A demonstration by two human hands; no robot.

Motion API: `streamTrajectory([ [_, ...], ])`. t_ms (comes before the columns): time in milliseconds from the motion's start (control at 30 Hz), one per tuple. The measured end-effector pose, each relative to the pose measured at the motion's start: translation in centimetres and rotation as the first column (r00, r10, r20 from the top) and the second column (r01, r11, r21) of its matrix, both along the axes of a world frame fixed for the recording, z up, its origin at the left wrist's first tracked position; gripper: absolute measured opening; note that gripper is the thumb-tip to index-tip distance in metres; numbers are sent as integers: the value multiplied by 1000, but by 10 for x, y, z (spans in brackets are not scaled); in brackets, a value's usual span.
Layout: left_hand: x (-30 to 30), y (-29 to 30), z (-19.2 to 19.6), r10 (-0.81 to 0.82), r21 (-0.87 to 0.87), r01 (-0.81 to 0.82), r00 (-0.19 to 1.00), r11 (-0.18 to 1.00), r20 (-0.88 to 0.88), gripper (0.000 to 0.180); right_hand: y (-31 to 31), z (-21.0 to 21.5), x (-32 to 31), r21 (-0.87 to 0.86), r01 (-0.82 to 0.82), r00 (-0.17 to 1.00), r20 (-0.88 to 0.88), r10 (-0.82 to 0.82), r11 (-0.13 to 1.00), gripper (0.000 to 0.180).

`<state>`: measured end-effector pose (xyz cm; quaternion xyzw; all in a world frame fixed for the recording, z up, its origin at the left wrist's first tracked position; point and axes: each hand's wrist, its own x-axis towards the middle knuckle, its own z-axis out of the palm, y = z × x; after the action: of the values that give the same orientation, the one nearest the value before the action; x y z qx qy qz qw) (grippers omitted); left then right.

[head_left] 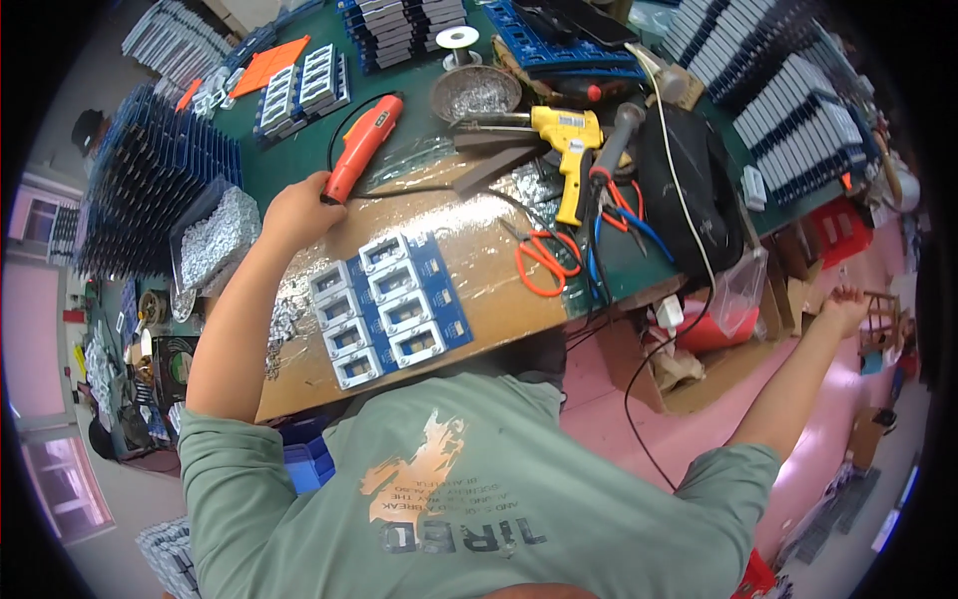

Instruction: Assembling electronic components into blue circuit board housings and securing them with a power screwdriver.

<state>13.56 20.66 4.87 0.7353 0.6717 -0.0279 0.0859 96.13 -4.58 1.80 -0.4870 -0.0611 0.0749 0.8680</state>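
Observation:
My left hand (299, 208) is closed around the near end of a red electric screwdriver (367, 145), which lies slanted on the table with a black cord. Just in front of me is a blue circuit board panel (427, 285) with white plastic frames (407, 314) fixed on it in two columns. Small loose metal parts (282, 324) are scattered to its left. My right hand (846, 307) is stretched far out to the right, off the table and above the floor. It is small and blurred, so its fingers cannot be made out clearly.
Orange-handled scissors (542, 265), pliers (629, 225), a yellow soldering gun (574, 150) and a black bag (694, 190) crowd the right side. A bin of small white parts (215, 240) stands left, beside stacked blue panels (160, 185). A dish of metal bits (477, 95) sits farther back.

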Motion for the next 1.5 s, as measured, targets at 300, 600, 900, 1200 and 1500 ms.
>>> streamTrajectory([
  [300, 1, 0, -21, 70, 47, -81, 975, 996, 211, 48, 14, 92, -210, 140, -810, 425, 809, 405, 570, 39],
  [600, -17, -10, -21, 271, -174, -208, 710, 962, 650, 48, 89, 43, -503, -46, -993, -109, 664, 740, -105, 51],
  [900, 4, -124, -7, 141, -147, 52, 97, 988, 985, 51, 151, 30, -633, -317, -946, 36, 101, 994, 66, 75],
  [1200, -61, -136, -20, -300, 335, 49, 582, 941, 756, 36, 173, 41, -660, -41, -999, -11, 207, 978, -2, 84],
  [1500, -132, -128, -38, -81, 290, -83, 856, 953, 511, 8, 195, 50, -621, -175, -941, 211, 364, 907, 289, 95],
])
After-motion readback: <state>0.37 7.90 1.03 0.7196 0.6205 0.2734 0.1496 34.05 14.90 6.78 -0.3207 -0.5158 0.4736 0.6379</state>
